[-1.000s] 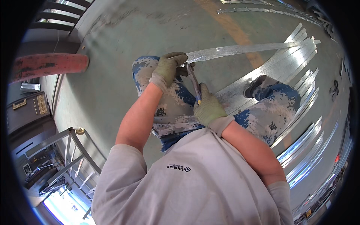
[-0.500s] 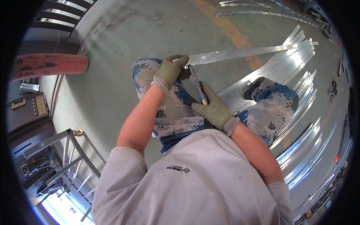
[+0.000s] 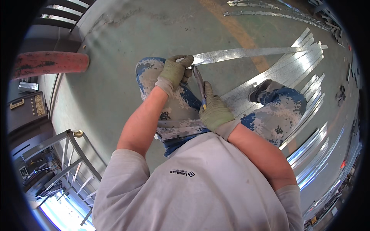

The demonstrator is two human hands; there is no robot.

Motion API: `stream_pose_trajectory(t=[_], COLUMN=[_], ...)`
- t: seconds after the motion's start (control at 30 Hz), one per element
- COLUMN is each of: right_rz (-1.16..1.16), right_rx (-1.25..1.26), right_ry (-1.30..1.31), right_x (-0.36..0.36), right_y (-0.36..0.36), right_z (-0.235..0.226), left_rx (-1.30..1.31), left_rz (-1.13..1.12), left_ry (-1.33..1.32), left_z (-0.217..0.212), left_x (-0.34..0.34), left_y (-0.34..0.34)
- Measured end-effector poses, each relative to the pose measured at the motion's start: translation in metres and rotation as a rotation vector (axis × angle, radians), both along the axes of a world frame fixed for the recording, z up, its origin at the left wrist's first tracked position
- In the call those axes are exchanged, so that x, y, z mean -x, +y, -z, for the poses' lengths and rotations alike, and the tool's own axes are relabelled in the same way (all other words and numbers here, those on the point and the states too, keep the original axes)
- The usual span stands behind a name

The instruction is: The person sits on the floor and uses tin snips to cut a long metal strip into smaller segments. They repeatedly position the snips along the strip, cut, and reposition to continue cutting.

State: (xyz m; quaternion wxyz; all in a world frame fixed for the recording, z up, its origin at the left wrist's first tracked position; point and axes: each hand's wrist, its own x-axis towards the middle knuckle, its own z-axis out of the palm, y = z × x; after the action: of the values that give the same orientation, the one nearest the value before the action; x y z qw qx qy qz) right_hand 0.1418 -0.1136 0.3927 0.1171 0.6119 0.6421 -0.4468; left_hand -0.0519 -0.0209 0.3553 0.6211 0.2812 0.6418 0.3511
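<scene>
head view, looking down on a crouching person in gloves. left hand (image 3: 174, 73) is closed around the near end of a long galvanised metal strip (image 3: 246, 53), pinching it at the strip's tip above the left knee. right hand (image 3: 214, 111) is wrapped around the handles of a pair of snips (image 3: 199, 85), whose blades point up toward the pinched end of the strip and lie just beside the left hand's fingers. compared with a second ago, the right hand has drawn back toward the body and turned, so the snips now stand nearly in line with the forearm rather than crossing over the strip; the left hand's grip on the strip end has stayed. judged from this, the tool is being reset at the strip's end rather than mid-cut. outward: the strip runs right across the green floor (image 3: 115, 77) to a fan of similar strips (image 3: 304, 73); a red cylinder (image 3: 50, 63) lies at far left.
</scene>
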Motion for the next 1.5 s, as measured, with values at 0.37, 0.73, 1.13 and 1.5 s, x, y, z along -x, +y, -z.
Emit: stream_pose_trajectory(t=[0.37, 0.73, 1.13, 1.5], right_rz=[0.086, 0.165, 0.202, 0.019], right_rx=[0.015, -0.144, -0.063, 0.033], right_ry=[0.034, 0.235, 0.563, 0.025], right_x=[-0.002, -0.029, -0.037, -0.003], right_y=[-0.003, -0.007, 0.002, 0.011], right_z=[0.012, 0.029, 0.016, -0.017], left_rx=[0.006, -0.01, -0.036, -0.037], left_rz=[0.05, 0.069, 0.044, 0.002], left_ry=[0.054, -0.024, 0.018, -0.019], left_z=[-0.009, -0.011, -0.013, 0.003], left_x=[-0.007, -0.005, -0.006, 0.0], left_y=[0.004, 0.003, 0.001, 0.001])
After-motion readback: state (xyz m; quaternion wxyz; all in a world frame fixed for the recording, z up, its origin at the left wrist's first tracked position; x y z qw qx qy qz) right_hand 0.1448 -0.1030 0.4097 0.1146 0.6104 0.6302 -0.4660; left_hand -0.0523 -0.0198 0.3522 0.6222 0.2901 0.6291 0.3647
